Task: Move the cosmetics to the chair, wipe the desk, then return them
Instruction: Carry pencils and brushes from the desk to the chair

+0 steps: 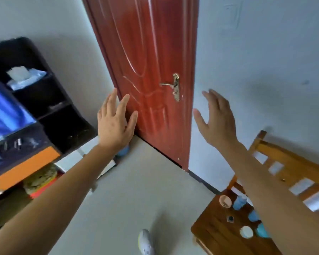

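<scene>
Several cosmetics stand on the wooden chair [215, 234] at the lower right: a pink jar [225, 200], a blue bottle [238, 202], a small dark pot [230, 218], a white-lidded jar [246, 232] and more blue containers partly hidden under my right forearm. My left hand [114, 122] is raised with straight fingers in front of the red door, holding nothing. My right hand [217, 118] is raised too, fingers spread, empty, well above the chair. The desk shows only at the far left as a dark edge [17, 142].
A red door [149, 70] with a brass handle [174, 86] stands ahead. A dark shelf unit [50, 100] with a tissue pack is at the left, with an orange panel and clutter below. My shoe [145, 242] is on the grey floor. A blue object [122, 150] lies by the door.
</scene>
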A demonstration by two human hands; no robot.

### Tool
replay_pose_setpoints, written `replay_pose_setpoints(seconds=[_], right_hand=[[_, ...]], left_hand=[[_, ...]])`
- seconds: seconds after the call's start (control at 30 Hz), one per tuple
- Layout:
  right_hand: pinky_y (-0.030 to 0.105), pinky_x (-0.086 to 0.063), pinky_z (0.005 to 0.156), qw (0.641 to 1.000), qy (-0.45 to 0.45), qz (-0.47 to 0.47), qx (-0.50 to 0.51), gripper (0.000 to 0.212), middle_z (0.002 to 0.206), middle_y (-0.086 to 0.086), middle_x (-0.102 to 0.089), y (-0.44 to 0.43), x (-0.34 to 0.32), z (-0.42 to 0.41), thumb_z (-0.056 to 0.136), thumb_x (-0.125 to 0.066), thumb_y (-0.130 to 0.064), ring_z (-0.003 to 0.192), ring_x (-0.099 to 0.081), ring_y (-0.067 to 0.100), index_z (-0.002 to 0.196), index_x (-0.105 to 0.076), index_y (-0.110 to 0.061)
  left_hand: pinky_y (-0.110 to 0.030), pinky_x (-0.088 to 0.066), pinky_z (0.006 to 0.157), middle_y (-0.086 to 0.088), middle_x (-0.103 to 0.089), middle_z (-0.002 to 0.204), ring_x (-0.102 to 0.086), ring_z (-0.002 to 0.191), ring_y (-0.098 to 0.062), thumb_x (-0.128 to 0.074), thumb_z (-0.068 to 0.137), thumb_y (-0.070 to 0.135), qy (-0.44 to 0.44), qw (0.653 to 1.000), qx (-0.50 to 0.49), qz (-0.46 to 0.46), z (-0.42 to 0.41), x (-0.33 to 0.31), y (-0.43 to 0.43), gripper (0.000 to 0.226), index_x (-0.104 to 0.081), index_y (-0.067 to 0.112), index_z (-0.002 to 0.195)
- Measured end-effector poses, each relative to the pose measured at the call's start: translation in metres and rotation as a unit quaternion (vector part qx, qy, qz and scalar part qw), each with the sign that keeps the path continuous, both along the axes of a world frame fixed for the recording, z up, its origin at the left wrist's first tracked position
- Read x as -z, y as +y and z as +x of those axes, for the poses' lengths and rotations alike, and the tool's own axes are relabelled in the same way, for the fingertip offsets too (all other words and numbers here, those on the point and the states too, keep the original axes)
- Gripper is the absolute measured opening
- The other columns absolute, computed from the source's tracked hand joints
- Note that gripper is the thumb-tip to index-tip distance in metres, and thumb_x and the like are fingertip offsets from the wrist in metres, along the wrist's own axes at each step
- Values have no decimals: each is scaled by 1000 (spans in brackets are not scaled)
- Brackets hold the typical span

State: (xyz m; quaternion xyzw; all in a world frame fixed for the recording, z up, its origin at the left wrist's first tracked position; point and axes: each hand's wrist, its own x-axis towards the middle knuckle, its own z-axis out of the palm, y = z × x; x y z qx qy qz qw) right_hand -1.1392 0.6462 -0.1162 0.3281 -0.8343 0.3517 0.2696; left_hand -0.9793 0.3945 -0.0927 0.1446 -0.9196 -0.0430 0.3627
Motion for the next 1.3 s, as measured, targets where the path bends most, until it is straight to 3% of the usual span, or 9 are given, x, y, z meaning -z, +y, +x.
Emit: replay_pose_setpoints(seconds=[0.13,0.3,0.47,0.67,1.0,1.3], right_hand=[[38,-38,112,991,27,11,-130,53,147,12,-48,-89,-17,62,100,-55,-40,137,-44,26,143,-49,-9],[36,-35,114,960,54,29,-273,56,148,14,-48,-219,-41,167,99,-54,-39,137,-44,28,144,-48,-8],[37,-36,113,931,21,29,-362,56,152,9,-43,-345,-45,279,100,-53,-42,139,-41,23,147,-45,-14],[36,-39,110,895,14,52,-442,55,150,9,-46,-465,-33,397,98,-56,-41,138,-42,23,145,-48,-13],[37,-41,110,888,-14,84,-452,56,150,5,-47,-613,3,415,98,-51,-47,139,-41,19,145,-47,-17],[37,-41,109,889,-75,112,-438,56,150,2,-46,-819,43,368,99,-54,-46,140,-39,17,147,-45,-18]], left_hand=[[-52,-25,114,-11,-21,161,-20,148,-31,-39,99,49,1,991,-133,12,110,-13,-44,55,-38,21,147],[-54,-27,112,-13,-24,159,-24,146,-32,-45,97,47,22,967,-252,-13,260,-19,-111,55,-43,19,144],[-57,-25,114,-14,-22,160,-19,148,-33,-39,97,55,-23,940,-341,-25,391,-7,-176,59,-43,23,146],[-57,-25,115,-13,-19,161,-17,148,-33,-31,95,60,-62,904,-421,43,498,-15,-257,64,-36,26,149],[-52,-22,115,-12,-18,162,-16,149,-31,-31,95,59,-67,899,-421,105,513,17,-397,64,-33,28,152],[-55,-28,112,-10,-17,162,-19,148,-28,-39,97,55,-93,893,-419,139,460,44,-608,61,-34,26,150]])
